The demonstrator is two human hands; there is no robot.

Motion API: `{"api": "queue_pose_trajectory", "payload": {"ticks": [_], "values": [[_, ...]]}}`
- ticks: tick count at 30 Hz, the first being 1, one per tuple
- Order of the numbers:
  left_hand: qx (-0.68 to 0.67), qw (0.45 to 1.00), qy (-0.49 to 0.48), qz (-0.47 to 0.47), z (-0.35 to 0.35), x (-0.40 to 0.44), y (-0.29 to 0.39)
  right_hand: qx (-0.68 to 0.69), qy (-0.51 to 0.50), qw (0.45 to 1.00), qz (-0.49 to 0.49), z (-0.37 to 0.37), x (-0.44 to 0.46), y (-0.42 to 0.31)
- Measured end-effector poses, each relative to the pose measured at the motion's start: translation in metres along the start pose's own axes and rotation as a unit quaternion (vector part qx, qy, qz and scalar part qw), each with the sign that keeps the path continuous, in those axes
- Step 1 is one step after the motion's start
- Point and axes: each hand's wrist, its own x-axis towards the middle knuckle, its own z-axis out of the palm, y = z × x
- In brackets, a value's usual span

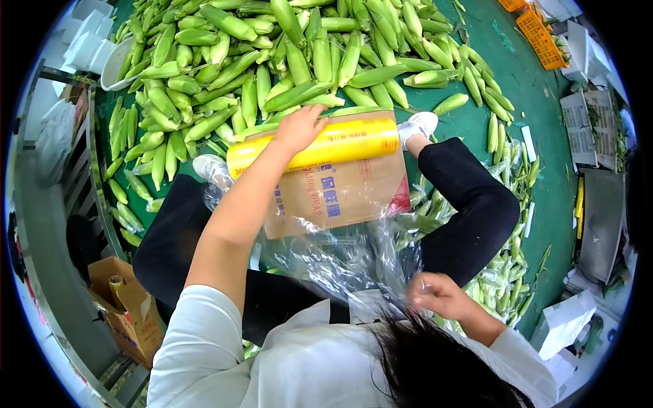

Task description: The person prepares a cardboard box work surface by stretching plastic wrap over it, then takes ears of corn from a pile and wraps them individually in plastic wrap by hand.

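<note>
A yellow roll of cling film (354, 141) lies across a brown cardboard box (299, 197) with blue and red print, between my knees. My left hand (300, 129) is on top of the roll, its fingers curved over the far side. Loose clear cling film (340, 262) spreads, crumpled, from the box toward my lap. Close to my body on the right, my right hand (439, 296) is closed, with the film bunched against its fingers. Long dark hair hides part of the area below that hand.
A large heap of green corn cobs (299, 61) covers the green floor ahead. Film-wrapped cobs (507, 285) lie to my right. An open carton (126, 309) stands at left, near a metal frame. Orange crates (542, 37) and a white styrofoam box (564, 323) are along the right.
</note>
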Motion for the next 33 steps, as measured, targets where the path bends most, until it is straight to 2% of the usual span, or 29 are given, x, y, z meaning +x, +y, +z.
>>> {"api": "queue_pose_trajectory", "payload": {"ticks": [2, 3, 4, 5, 6, 7, 10, 12, 13, 14, 15, 16, 17, 19, 20, 21, 22, 23, 24, 25, 26, 28, 30, 31, 32, 33], "values": [[-0.016, 0.999, 0.040, 0.017, 0.007, -0.004, -0.012, 0.096, 0.066, 0.988, 0.099, -0.005, -0.031, -0.009], [-0.050, 0.998, 0.036, 0.029, 0.009, -0.008, -0.013, 0.006, 0.136, 0.985, 0.106, -0.004, -0.031, -0.026], [-0.041, 0.997, 0.052, 0.039, 0.011, -0.014, -0.013, -0.135, 0.153, 0.975, 0.091, -0.017, -0.037, -0.026], [-0.032, 0.996, 0.068, 0.049, 0.008, -0.024, -0.008, -0.306, 0.186, 0.925, 0.127, -0.017, -0.035, -0.036], [-0.022, 0.994, 0.085, 0.058, 0.006, -0.036, -0.003, -0.466, 0.211, 0.844, 0.160, -0.015, -0.032, -0.045], [-0.017, 0.997, 0.061, 0.048, 0.004, -0.045, 0.004, -0.537, 0.177, 0.800, 0.201, -0.011, -0.027, -0.045], [0.036, 0.990, 0.087, 0.110, 0.005, -0.067, 0.016, -0.651, -0.030, 0.732, 0.196, -0.021, -0.007, -0.023], [0.071, 0.990, 0.079, 0.095, 0.014, -0.076, 0.025, -0.623, -0.096, 0.776, 0.014, -0.028, 0.015, -0.004], [0.076, 0.989, 0.078, 0.096, 0.017, -0.080, 0.031, -0.553, -0.142, 0.818, -0.065, -0.021, 0.030, -0.012], [0.084, 0.989, 0.076, 0.094, 0.015, -0.085, 0.038, -0.475, -0.141, 0.848, -0.186, -0.014, 0.043, -0.013], [0.073, 0.990, 0.084, 0.091, 0.016, -0.089, 0.045, -0.437, -0.127, 0.854, -0.250, -0.007, 0.055, -0.020], [0.064, 0.990, 0.091, 0.083, 0.017, -0.093, 0.052, -0.399, -0.132, 0.868, -0.264, -0.001, 0.068, -0.032], [0.063, 0.990, 0.092, 0.083, 0.018, -0.094, 0.061, -0.385, -0.144, 0.852, -0.324, 0.004, 0.080, -0.045], [0.071, 0.991, 0.096, 0.066, 0.015, -0.097, 0.067, -0.290, -0.203, 0.864, -0.359, 0.029, 0.117, -0.039], [-0.021, 0.995, 0.085, 0.047, 0.022, -0.097, 0.054, -0.246, -0.219, 0.892, -0.309, 0.046, 0.131, -0.039], [-0.112, 0.991, 0.074, 0.028, 0.035, -0.093, 0.029, -0.186, -0.226, 0.946, -0.142, 0.061, 0.142, -0.047], [-0.200, 0.978, 0.062, 0.009, 0.045, -0.089, 0.005, -0.074, -0.199, 0.964, -0.161, 0.073, 0.166, -0.031], [-0.508, 0.847, 0.073, -0.137, 0.048, -0.093, -0.016, -0.100, -0.096, 0.941, -0.309, 0.077, 0.195, -0.013], [-0.717, 0.684, 0.110, -0.078, 0.037, -0.110, -0.017, -0.199, 0.025, 0.914, -0.352, 0.068, 0.224, 0.002], [-0.873, 0.467, 0.138, -0.018, 0.011, -0.126, -0.007, -0.230, 0.151, 0.927, -0.255, 0.058, 0.232, -0.010], [-0.878, 0.426, 0.202, -0.082, -0.027, -0.141, 0.060, -0.234, 0.226, 0.932, -0.159, 0.039, 0.229, -0.031], [-0.878, 0.475, 0.028, -0.062, -0.034, -0.170, 0.110, -0.227, 0.335, 0.886, -0.227, 0.013, 0.257, -0.015], [-0.854, 0.481, 0.031, -0.195, -0.012, -0.175, 0.152, -0.267, 0.416, 0.802, -0.335, 0.002, 0.262, -0.021], [-0.838, 0.479, 0.035, -0.260, -0.004, -0.177, 0.163, -0.248, 0.330, 0.867, -0.280, 0.010, 0.251, -0.026], [-0.825, 0.530, 0.103, -0.168, 0.016, -0.181, 0.140, -0.287, 0.297, 0.852, -0.322, 0.017, 0.242, -0.026], [-0.814, 0.542, 0.165, -0.131, 0.018, -0.178, 0.118, -0.323, 0.264, 0.833, -0.363, 0.029, 0.235, -0.019]]}}
